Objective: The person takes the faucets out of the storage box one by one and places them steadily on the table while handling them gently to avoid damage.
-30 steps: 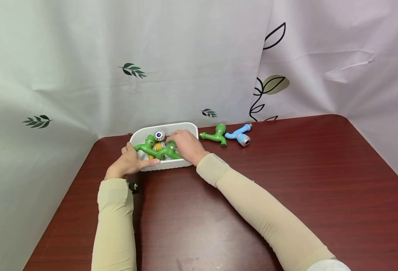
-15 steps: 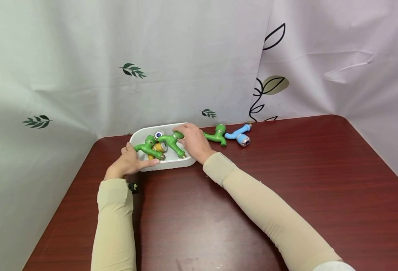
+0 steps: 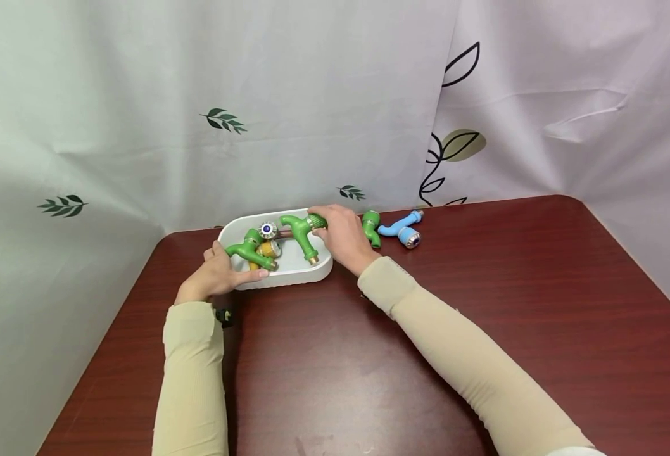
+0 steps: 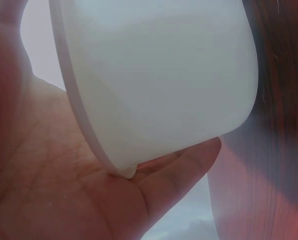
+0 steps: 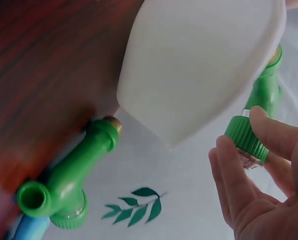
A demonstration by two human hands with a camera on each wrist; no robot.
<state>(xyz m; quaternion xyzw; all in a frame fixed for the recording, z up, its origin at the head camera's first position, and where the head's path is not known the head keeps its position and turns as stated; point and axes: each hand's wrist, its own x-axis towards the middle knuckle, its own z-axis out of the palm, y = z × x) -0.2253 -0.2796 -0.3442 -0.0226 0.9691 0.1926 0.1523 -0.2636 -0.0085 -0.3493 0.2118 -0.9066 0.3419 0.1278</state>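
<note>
A white oval tub stands near the table's back edge. My left hand grips its left end, thumb along the front rim and fingers round the outer wall. My right hand pinches the ribbed knob of a green faucet over the tub's right side; its threaded end points down toward me. In the right wrist view the thumb and fingers close on that green knob. Inside the tub lie another green faucet, a yellow faucet and a faucet with a silver, blue-centred knob.
Right of the tub a green faucet, partly hidden behind my right hand, lies beside a light blue faucet. A pale curtain hangs right behind the dark red table. A small black item sits by the left sleeve.
My right hand has lifted the green faucet from among the others and moved it rightward, up over the tub's right end. My left hand stays on the tub.
</note>
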